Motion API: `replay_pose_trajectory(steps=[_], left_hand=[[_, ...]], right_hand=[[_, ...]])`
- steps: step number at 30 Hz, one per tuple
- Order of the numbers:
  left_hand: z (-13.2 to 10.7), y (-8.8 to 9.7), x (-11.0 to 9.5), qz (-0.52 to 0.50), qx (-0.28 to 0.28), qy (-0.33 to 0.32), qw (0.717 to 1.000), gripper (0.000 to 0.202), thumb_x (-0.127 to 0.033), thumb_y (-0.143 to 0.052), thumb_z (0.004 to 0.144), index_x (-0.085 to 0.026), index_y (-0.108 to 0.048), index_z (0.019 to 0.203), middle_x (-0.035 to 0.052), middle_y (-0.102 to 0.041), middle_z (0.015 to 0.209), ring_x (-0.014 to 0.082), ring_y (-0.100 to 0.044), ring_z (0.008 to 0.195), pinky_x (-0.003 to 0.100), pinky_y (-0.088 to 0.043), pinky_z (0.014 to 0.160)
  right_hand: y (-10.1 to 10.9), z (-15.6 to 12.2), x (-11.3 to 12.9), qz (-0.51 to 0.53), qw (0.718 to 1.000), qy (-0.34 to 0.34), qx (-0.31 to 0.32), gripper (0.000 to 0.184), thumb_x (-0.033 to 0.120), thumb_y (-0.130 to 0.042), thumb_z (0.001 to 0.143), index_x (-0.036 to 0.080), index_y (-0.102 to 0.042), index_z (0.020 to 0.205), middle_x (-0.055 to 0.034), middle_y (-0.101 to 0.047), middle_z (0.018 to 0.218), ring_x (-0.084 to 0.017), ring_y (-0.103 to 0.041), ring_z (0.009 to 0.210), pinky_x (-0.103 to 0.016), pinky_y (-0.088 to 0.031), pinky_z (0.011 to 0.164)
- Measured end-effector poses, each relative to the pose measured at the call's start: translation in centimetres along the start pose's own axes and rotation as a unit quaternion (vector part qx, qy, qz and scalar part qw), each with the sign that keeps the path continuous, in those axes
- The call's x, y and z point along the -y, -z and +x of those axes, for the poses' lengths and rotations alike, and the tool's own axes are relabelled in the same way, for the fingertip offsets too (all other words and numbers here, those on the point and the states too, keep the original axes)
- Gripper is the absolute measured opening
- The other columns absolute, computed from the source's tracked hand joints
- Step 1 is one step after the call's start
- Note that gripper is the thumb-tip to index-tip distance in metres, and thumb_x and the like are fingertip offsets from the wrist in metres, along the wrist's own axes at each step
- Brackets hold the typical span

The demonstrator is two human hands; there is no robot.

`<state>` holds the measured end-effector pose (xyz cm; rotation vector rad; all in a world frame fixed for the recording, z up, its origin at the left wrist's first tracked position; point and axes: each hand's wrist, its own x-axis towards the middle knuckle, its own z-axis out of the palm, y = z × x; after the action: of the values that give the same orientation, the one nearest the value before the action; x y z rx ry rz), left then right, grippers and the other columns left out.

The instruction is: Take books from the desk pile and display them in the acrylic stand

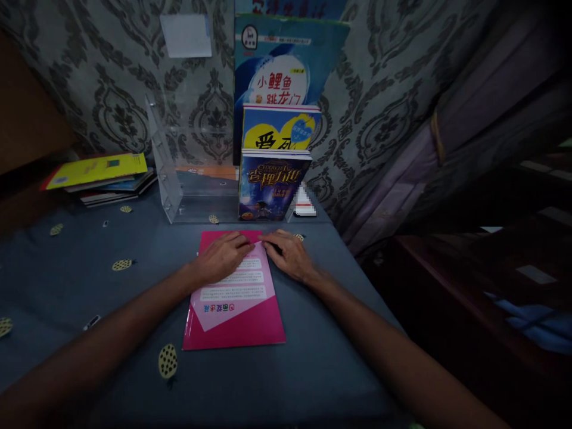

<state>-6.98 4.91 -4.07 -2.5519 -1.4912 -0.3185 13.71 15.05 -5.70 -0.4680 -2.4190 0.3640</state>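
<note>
A pink book lies on the grey-blue cloth, its lighter panel of print upside down to me. My left hand rests over its upper left part, fingers laid across the cover and pointing right. At the far right edge of the same book is my right hand, with thumb and forefinger tips close together on the edge. Just beyond the hands, a clear acrylic book stand holds several books in steps. Its front one is a dark blue book, with a yellow and blue book behind it.
Several books lie stacked at the left, topped by a yellow one. A taller teal book stands at the back of the stand. A small white triangular object sits right of the stand. Purple curtain hangs at right, beyond the cloth's edge.
</note>
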Motion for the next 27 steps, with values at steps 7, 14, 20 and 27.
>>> replay_pose_trajectory(steps=[7, 14, 20, 27], left_hand=[[-0.8, 1.4, -2.4, -0.001, 0.015, -0.036, 0.999, 0.028, -0.019, -0.045, 0.101, -0.013, -0.066, 0.118, 0.0126, -0.068, 0.114, 0.0249, -0.061, 0.106, 0.04, -0.053, 0.092], [-3.9, 3.7, -7.2, -0.043, 0.028, -0.101, 0.994, 0.036, -0.042, -0.051, 0.101, -0.013, -0.066, 0.116, 0.0138, -0.069, 0.119, 0.0273, -0.063, 0.109, 0.043, -0.051, 0.095], [-5.5, 4.4, -9.0, 0.009, 0.027, -0.111, 0.993, 0.057, -0.058, -0.058, 0.094, -0.009, -0.065, 0.122, 0.0179, -0.067, 0.129, 0.0329, -0.061, 0.119, 0.046, -0.05, 0.098], [-5.9, 3.3, -9.9, 0.054, -0.025, -0.13, 0.99, 0.033, -0.033, -0.053, 0.101, -0.008, -0.069, 0.116, 0.0183, -0.073, 0.12, 0.032, -0.067, 0.114, 0.043, -0.055, 0.091]], right_hand=[[0.1, 0.1, 0.1, 0.029, 0.998, -0.047, 0.013, 0.028, 0.014, -0.054, 0.093, 0.02, -0.076, 0.11, -0.0074, -0.077, 0.092, -0.022, -0.066, 0.084, -0.034, -0.052, 0.078], [0.1, 0.0, 0.2, 0.032, 0.998, -0.057, 0.012, 0.028, 0.015, -0.054, 0.093, 0.02, -0.076, 0.111, -0.0077, -0.078, 0.095, -0.021, -0.067, 0.085, -0.034, -0.052, 0.079], [0.2, 0.1, 0.3, 0.028, 0.998, -0.05, 0.012, 0.029, 0.014, -0.053, 0.094, 0.019, -0.076, 0.111, -0.0074, -0.078, 0.097, -0.022, -0.067, 0.086, -0.035, -0.053, 0.079], [0.2, 0.0, 0.3, 0.021, 0.998, -0.057, 0.026, 0.03, 0.015, -0.053, 0.095, 0.021, -0.075, 0.115, -0.0061, -0.078, 0.1, -0.021, -0.067, 0.09, -0.035, -0.054, 0.084]])
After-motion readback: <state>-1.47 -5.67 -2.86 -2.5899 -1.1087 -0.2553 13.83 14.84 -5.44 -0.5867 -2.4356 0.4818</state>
